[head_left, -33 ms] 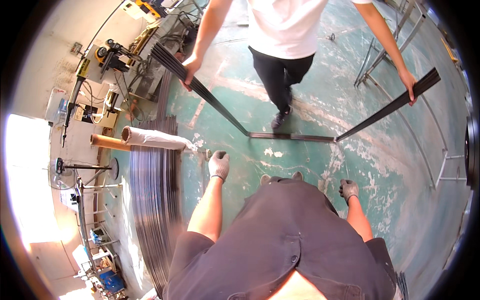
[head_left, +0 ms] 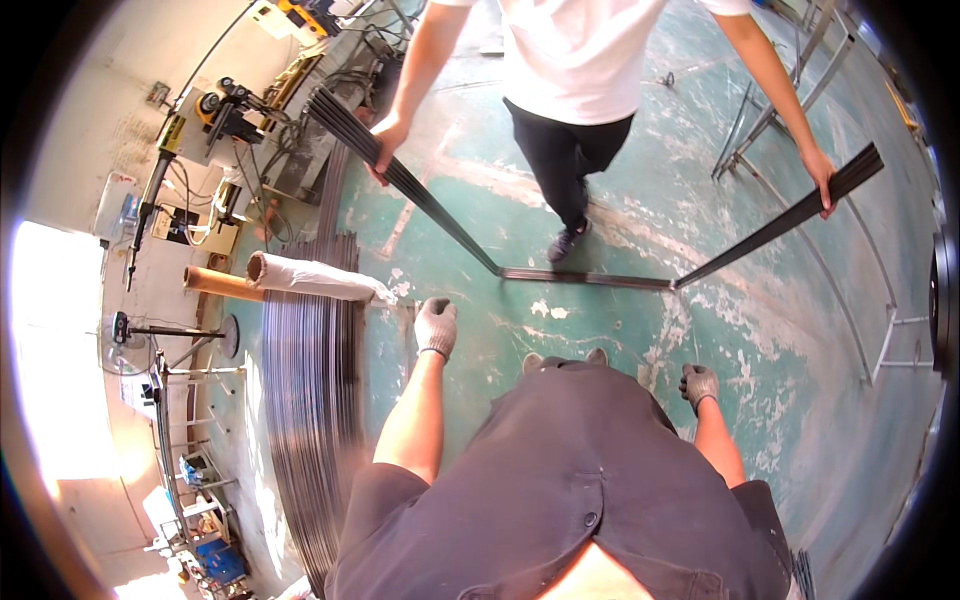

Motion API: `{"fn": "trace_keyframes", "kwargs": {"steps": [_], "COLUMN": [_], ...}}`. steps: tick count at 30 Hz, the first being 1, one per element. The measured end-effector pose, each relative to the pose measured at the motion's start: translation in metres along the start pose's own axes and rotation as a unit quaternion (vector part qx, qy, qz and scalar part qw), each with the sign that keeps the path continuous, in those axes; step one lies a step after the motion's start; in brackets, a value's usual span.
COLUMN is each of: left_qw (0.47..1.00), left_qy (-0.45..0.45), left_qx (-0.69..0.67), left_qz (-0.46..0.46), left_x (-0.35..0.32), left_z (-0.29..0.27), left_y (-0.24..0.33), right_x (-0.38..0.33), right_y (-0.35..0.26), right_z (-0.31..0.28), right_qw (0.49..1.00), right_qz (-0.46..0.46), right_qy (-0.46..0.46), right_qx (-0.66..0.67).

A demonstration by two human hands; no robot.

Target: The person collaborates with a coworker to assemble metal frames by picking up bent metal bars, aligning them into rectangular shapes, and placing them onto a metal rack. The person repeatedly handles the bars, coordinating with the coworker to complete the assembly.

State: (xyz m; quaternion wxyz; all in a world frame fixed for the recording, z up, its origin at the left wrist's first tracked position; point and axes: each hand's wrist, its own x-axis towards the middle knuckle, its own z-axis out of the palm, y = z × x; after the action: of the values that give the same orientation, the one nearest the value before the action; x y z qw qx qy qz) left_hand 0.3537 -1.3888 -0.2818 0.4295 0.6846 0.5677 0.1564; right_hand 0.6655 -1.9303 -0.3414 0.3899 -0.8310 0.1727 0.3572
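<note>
My left hand, in a grey knit glove, hangs with its fingers curled, a little right of a roll's white plastic end. Nothing shows in it. My right hand, gloved alike, is closed loosely above the green floor; no object sticks out of it. Ahead of me a person in a white shirt carries a bundle of long dark strips, bent up at two corners into a wide U. Each of that person's hands grips one raised arm of it. My hands are apart from the bundle.
At my left lies a large stack of long dark strips, with a plastic-wrapped tube and a brown cardboard tube across it. Machines and cables line the left wall. A metal frame stands at the far right.
The person ahead and the bent bundle sit very slightly lower and further right in view. My hands are almost unchanged.
</note>
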Motion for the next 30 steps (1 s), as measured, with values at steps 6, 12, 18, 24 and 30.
{"fn": "trace_keyframes", "kwargs": {"steps": [6,12,18,24,30], "left_qw": [0.983,0.983,0.995,0.989,0.988], "left_qy": [0.130,0.120,0.051,-0.005,-0.042], "left_qx": [-0.082,-0.085,-0.060,-0.148,-0.137], "left_qz": [0.097,0.108,0.054,-0.001,-0.054], "left_x": [0.057,0.056,0.029,-0.004,-0.030], "left_z": [-0.039,-0.040,-0.004,0.008,0.017], "left_y": [0.057,0.096,0.071,0.039,0.029], "right_x": [-0.008,-0.009,-0.013,-0.012,-0.026], "right_y": [-0.002,0.010,0.036,0.046,0.041], "right_z": [0.002,0.013,0.011,-0.001,-0.003], "right_qw": [1.000,1.000,1.000,0.986,0.988], "right_qz": [-0.003,0.010,-0.001,-0.009,-0.011], "right_qy": [-0.005,-0.006,0.007,0.023,0.062], "right_qx": [0.000,0.022,-0.021,-0.167,-0.137]}}
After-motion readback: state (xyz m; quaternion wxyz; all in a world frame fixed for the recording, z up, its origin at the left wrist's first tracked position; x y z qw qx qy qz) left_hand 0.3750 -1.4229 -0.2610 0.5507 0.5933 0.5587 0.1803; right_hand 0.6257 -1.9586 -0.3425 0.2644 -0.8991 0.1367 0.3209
